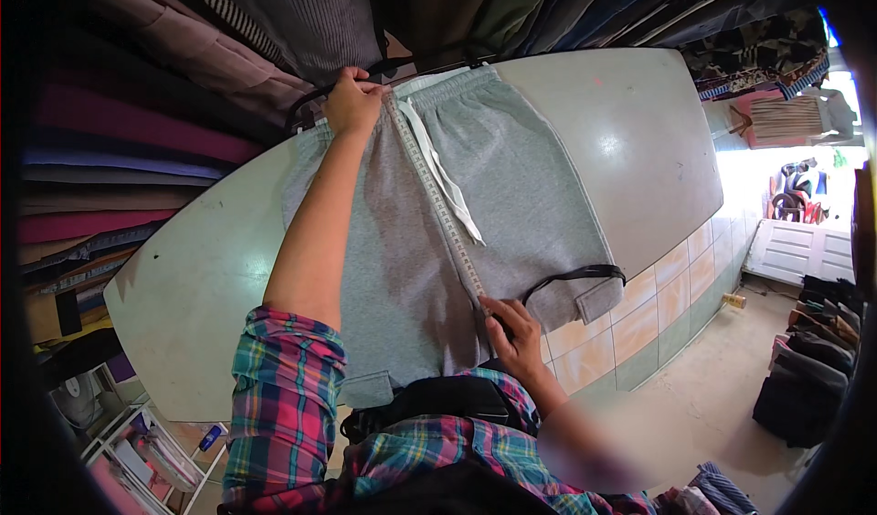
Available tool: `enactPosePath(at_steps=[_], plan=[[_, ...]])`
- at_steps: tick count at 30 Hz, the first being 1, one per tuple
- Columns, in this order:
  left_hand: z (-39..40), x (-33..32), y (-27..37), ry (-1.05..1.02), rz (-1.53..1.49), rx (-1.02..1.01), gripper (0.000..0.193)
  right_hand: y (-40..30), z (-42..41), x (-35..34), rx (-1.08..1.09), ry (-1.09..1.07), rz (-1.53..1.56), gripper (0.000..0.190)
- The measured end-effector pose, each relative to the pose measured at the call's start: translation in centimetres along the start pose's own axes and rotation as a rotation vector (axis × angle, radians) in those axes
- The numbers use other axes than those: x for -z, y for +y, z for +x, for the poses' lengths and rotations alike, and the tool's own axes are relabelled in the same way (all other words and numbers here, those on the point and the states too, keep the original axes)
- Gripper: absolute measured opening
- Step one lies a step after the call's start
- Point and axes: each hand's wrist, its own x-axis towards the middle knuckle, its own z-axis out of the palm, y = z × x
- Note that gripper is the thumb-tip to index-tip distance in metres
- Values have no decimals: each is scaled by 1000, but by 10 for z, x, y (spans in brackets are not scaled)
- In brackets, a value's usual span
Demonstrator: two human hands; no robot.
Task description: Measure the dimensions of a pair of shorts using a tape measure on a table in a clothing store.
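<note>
Grey sweat shorts (548, 193) lie spread over a pale tabletop (637, 145), their elastic waistband at the far edge. A tape measure (438, 200) runs down the front from waistband to crotch. My left hand (353, 104) pinches its upper end against the waistband. Lower down, the fingers of my right hand (515, 337) hold the tape near the crotch seam. White drawstrings (445, 179) dangle from the waist beside the tape. A black strap (575, 276) lies across the right leg, whose hem hangs over the near edge.
Folded fabrics (137, 165) are stacked on the left, and hanging garments (548, 8) line the far side. A white wire rack (157, 453) stands at lower left. On the right, a tiled wall (637, 323) meets the floor near a pile of dark clothes (808, 371).
</note>
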Motion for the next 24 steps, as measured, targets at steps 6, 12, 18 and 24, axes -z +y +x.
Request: enactPosePath(at_steps=[6, 12, 18, 24], plan=[[-3, 1, 2, 25, 22, -24, 35, 8, -25, -5, -43, -81, -3, 26], [-1, -2, -2, 21, 15, -25, 35, 12, -24, -7, -50, -74, -33, 27], [1, -7, -6, 36, 9, -40, 35, 11, -25, -5, -86, -94, -16, 28], [-5, -1, -1, 69, -42, -71, 35, 10, -24, -3, -73, -90, 0, 28]])
